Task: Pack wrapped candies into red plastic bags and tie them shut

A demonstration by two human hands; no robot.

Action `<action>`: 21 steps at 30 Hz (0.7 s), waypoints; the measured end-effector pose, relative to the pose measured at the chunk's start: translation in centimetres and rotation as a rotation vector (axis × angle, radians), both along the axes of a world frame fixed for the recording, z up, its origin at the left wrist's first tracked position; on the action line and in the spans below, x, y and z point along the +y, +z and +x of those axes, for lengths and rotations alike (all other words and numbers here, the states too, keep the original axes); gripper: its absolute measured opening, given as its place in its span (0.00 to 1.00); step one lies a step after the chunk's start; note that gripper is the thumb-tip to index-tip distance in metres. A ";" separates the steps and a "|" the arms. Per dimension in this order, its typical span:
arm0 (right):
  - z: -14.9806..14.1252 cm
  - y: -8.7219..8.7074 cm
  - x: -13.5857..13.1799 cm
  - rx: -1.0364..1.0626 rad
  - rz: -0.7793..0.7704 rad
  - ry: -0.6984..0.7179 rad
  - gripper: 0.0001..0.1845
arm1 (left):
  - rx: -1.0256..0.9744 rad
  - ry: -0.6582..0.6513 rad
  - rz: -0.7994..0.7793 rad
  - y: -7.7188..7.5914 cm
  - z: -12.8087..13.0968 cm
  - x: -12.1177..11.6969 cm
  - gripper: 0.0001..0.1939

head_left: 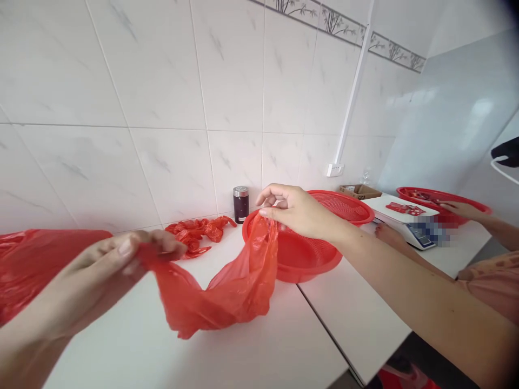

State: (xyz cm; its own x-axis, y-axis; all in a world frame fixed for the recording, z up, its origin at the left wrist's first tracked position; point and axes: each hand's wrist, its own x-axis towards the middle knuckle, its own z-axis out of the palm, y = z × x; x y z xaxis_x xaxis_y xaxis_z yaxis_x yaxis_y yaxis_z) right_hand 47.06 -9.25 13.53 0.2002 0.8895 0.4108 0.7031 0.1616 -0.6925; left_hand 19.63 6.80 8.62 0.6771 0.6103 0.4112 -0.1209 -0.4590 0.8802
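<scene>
A thin red plastic bag [219,302] hangs slack between my two hands above the white table. My left hand [109,265] pinches one end of it, fingers closed. The other end is gripped by my right hand [286,208] between thumb and fingers, higher up and further right. Behind my right hand sits a round red plastic basket [308,267] with mesh sides. Crumpled red plastic bags [198,232] lie against the wall, beyond my left hand. At the far left is a larger red plastic bag or stack of bags [52,248].
A dark jar with a silver lid [240,205] stands by the wall. Another red basket [348,208], a cardboard box [360,191] and a scale [405,213] bearing red packets are on the right. There a co-worker's hand [462,209] reaches into a red basin [446,216]. A seam [324,324] divides the tables.
</scene>
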 end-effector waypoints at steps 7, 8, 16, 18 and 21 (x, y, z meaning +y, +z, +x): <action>-6.1 -0.1 4.0 0.047 0.073 0.323 0.13 | 0.367 -0.193 -0.047 0.6 4.0 -1.5 0.29; -7.2 -0.2 4.6 0.036 0.086 0.382 0.13 | 0.401 -0.163 -0.037 0.5 4.5 -1.8 0.23; -6.4 -4.1 6.9 0.102 0.152 0.316 0.17 | 0.393 -0.183 -0.403 -1.1 4.6 -1.3 0.19; -5.4 -5.7 6.9 0.105 0.049 0.345 0.19 | 0.411 -0.245 -0.404 -1.3 4.3 -1.3 0.21; -5.6 -7.0 5.9 0.159 0.113 0.295 0.12 | 0.394 -0.260 -0.377 -1.3 4.2 -1.4 0.22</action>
